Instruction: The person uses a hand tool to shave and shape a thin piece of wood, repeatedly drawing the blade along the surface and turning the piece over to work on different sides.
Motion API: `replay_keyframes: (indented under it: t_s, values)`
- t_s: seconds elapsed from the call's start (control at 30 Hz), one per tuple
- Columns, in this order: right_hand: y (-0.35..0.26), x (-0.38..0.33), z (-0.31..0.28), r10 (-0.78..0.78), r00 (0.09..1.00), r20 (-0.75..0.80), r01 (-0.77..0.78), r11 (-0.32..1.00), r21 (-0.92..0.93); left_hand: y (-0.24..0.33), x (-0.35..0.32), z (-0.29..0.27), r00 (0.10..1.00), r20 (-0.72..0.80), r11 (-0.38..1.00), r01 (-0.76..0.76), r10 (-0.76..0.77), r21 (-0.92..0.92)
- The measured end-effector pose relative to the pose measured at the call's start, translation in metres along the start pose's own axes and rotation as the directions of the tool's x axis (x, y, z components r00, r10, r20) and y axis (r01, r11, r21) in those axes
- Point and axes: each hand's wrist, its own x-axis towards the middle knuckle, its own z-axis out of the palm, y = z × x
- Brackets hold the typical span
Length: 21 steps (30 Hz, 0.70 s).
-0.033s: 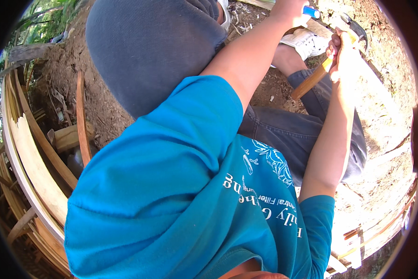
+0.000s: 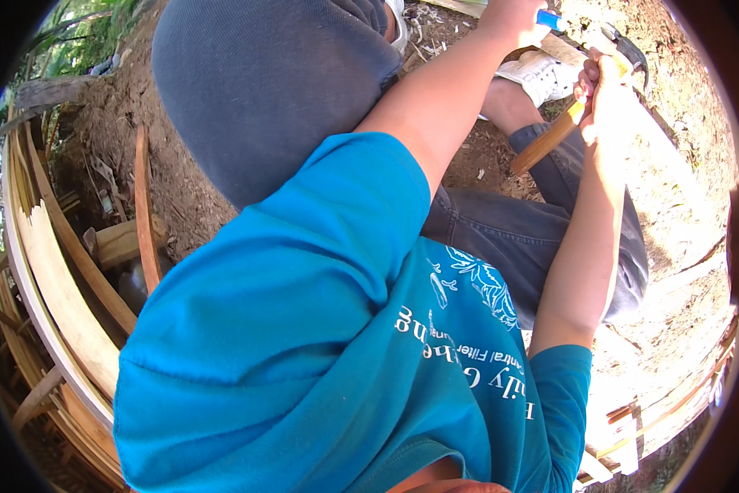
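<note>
My right hand (image 2: 597, 86) is closed around the wooden handle of a claw hammer (image 2: 550, 140). Its steel head (image 2: 632, 53) is raised at the top right, over bare soil. My left hand (image 2: 513, 15) reaches to the top edge and grips a blue-handled tool (image 2: 550, 19), most of it cut off by the frame. The two hands are a short way apart. My blue T-shirt (image 2: 303, 329) fills the lower middle of the view. A white shoe (image 2: 542, 74) lies just below the hands.
A rounded bulk in grey cloth (image 2: 262, 90) fills the top centre. Dark jeans (image 2: 534, 230) cover a leg on the right. Curved wooden strips and planks (image 2: 57, 279) are stacked along the left rim. More slats (image 2: 632, 427) lie at the lower right, on dirt ground (image 2: 690, 181).
</note>
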Motion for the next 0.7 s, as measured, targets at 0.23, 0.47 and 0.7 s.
replay_keyframes:
  t_s: [0.23, 0.47, 0.7]
  values:
    - [0.032, 0.008, 0.017, -0.015, 0.999, -0.037, 0.015, 1.0, 0.018, -0.007, -0.001, 0.005, 0.999, -0.038, 1.0, 0.018, -0.018, 0.003]
    - [0.039, 0.012, 0.016, 0.005, 1.0, -0.015, -0.006, 0.999, -0.049, -0.007, -0.002, -0.001, 0.994, 0.048, 0.993, 0.099, -0.102, 0.064]
    - [0.031, 0.016, 0.013, -0.009, 1.0, -0.021, 0.01, 0.998, 0.067, -0.004, -0.004, -0.002, 0.995, 0.024, 0.994, 0.098, -0.099, 0.039]
